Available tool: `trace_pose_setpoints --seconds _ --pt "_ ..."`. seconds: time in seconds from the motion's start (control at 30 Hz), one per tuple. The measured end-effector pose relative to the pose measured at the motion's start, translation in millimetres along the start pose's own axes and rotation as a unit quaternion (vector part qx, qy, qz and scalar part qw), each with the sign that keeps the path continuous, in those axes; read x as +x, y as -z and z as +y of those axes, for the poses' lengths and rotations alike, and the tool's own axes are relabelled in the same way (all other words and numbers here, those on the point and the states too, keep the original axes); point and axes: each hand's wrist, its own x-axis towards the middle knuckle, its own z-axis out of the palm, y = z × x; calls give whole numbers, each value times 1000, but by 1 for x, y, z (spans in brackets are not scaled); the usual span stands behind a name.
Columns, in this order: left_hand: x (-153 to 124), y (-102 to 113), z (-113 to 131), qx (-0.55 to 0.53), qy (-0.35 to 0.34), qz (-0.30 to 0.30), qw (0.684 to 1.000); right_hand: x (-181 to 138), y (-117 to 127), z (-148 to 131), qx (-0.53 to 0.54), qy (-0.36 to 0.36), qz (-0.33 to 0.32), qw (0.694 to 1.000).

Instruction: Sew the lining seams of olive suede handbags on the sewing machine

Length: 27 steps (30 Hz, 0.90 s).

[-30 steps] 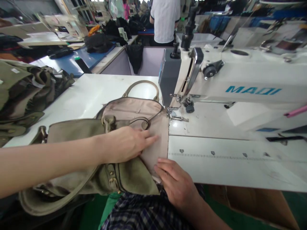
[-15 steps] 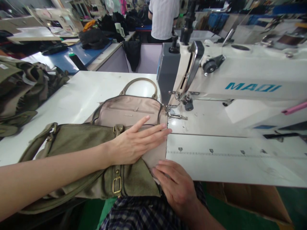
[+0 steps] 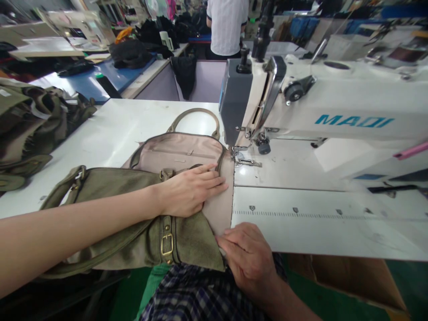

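An olive-green handbag (image 3: 123, 185) lies opened out on the white machine table, its pinkish-beige lining (image 3: 219, 205) turned out to the right. My left hand (image 3: 190, 189) rests flat on the bag and lining, fingers stretched toward the sewing machine. At the lining's lower right edge, my right hand (image 3: 249, 252) pinches the lining with thumb and fingers. The lining's far right edge runs up to the presser foot (image 3: 239, 154) of the sewing machine (image 3: 354, 102). A brass buckle (image 3: 166, 244) on a strap hangs over the table's front edge.
More olive bags (image 3: 26, 129) are heaped at the left. A green-topped thread cone (image 3: 107, 84) stands behind the table. A person in a white shirt (image 3: 228, 26) is in the background. Below the table at right sits a cardboard box (image 3: 351, 278). A ruler scale (image 3: 294, 211) marks the table.
My left hand has drawn back slightly to the left, pulling the bag's front panel up a little. My right hand's fingers have curled in on the lining edge.
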Motion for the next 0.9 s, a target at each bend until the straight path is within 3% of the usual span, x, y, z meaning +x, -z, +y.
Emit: trace_pose_setpoints --seconds 0.13,0.3,0.4,0.57,0.8,0.9 --pt "1 0 -3 -43 4 -28 999 -3 6 -9 -13 -3 -57 998" --pt "13 18 2 -67 47 -85 993 -2 7 -8 -45 23 -48 998" --pt "15 25 9 -94 61 -107 988 2 16 -2 -26 42 -76 996" --pt "12 22 16 -105 62 -98 988 7 32 12 23 43 -125 991" --pt "23 24 -2 -108 71 -124 984 25 38 27 46 -12 -159 986" --pt "27 26 -13 -107 71 -140 982 34 38 31 34 3 -184 982"
